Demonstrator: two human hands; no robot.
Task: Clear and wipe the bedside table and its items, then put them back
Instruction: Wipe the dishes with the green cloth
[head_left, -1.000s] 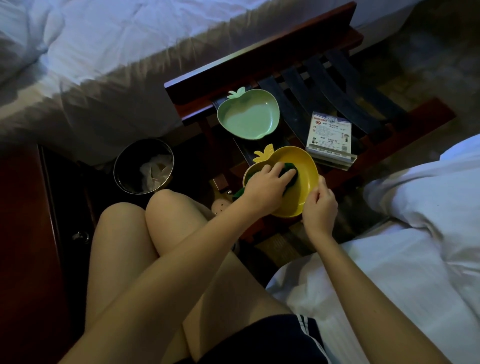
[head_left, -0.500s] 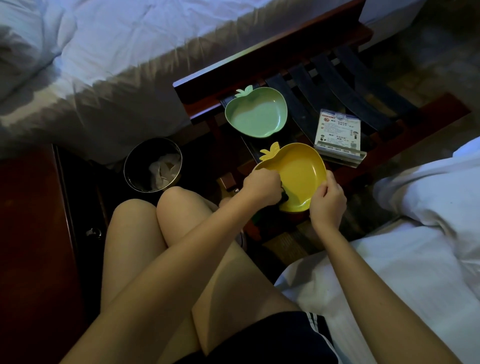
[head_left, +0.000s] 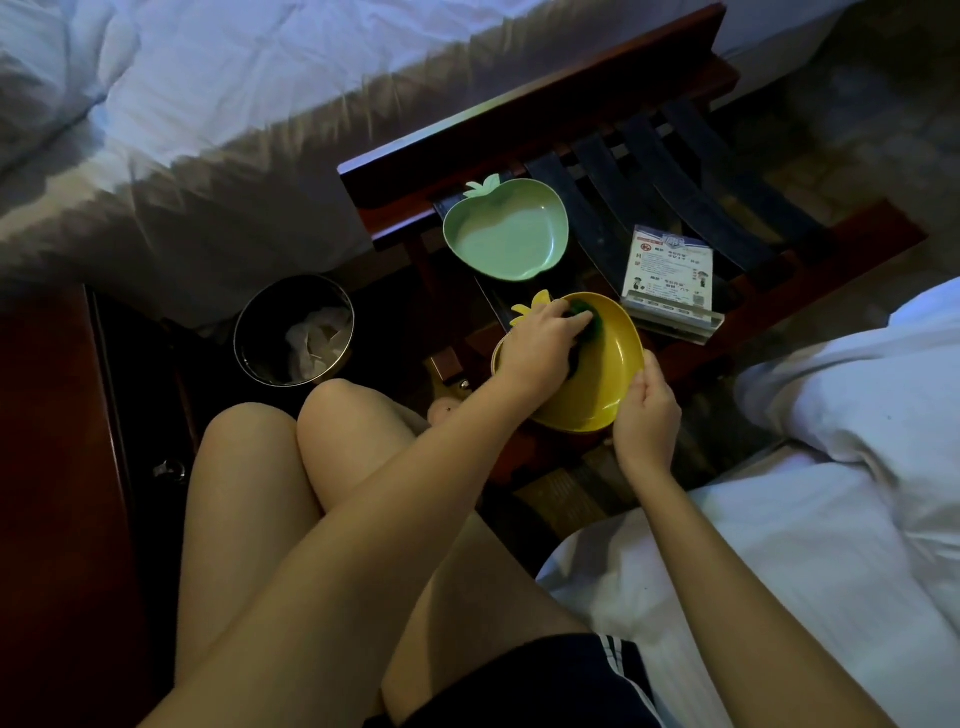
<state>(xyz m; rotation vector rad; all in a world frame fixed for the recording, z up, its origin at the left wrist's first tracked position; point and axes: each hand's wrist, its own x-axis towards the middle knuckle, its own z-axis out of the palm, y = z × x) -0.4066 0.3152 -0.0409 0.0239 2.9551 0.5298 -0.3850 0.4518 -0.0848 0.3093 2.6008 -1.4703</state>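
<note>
On the strapped wooden rack (head_left: 519, 135) between the beds I see a green apple dish (head_left: 506, 231) and, nearer me, the yellow pineapple dish (head_left: 613, 358) at its front edge. My right grip (head_left: 647, 410) pinches the yellow dish's near rim; my left grip (head_left: 540, 343) curls over a green cloth (head_left: 589, 317), pressing it inside the bowl.

On the red-brown rack (head_left: 545, 119) with dark straps, a yellow dish (head_left: 597, 395) is sitting at the near edge, holding a dark green cloth (head_left: 589, 313). A pale green dish (head_left: 506, 234) is lying behind. White stripes are running down the dark shorts (head_left: 519, 686).
</note>
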